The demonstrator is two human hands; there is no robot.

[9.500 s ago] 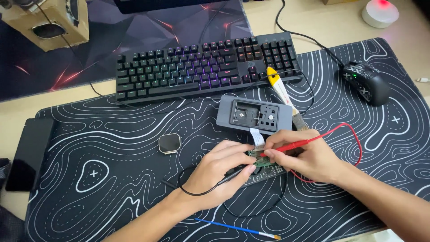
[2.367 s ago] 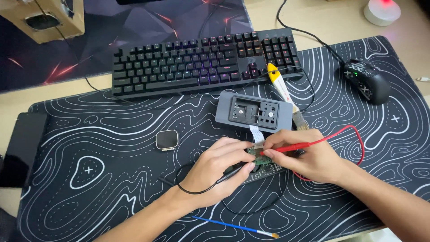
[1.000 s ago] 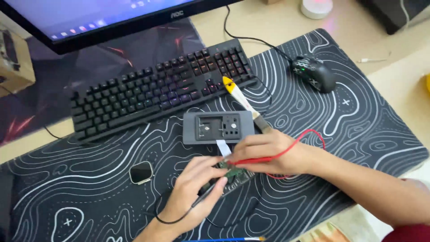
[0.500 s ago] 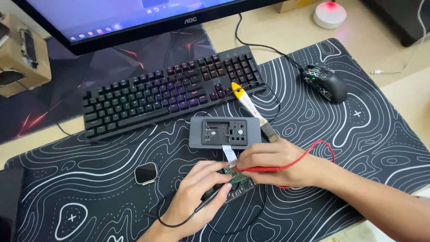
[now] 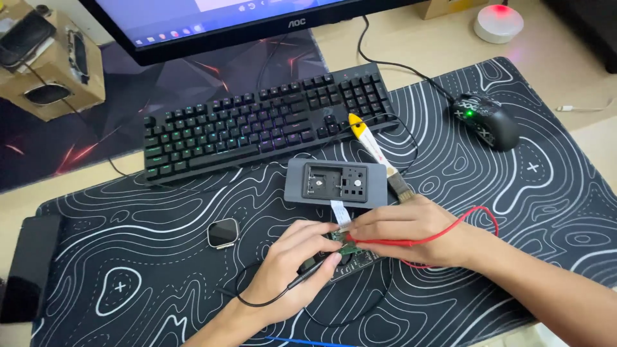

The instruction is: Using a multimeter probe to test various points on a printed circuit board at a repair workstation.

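Tilting up, view now takes in monitor (image 5: 212, 22) at top; hands unmoved on board, probing goes on. Far left: cardboard speaker box (image 5: 48, 61), matte. Lower centre: left hand (image 5: 292, 270) curled round black probe (image 5: 315, 268), thin lead looping. Small green circuit board (image 5: 352, 247) between hands, on wavy-lined mat (image 5: 128, 283). Right hand (image 5: 411, 231) pinching red probe (image 5: 385, 242). Above: grey slab device (image 5: 336, 183), backlit keyboard (image 5: 263, 125). Upper right: glossy mouse (image 5: 488, 119).

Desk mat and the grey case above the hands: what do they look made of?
Desk mat: likely cloth-topped, matte black with white contour lines, no glare. Grey case: smooth, evenly matte, rounded corners; plastic or coated metal, cannot tell which.
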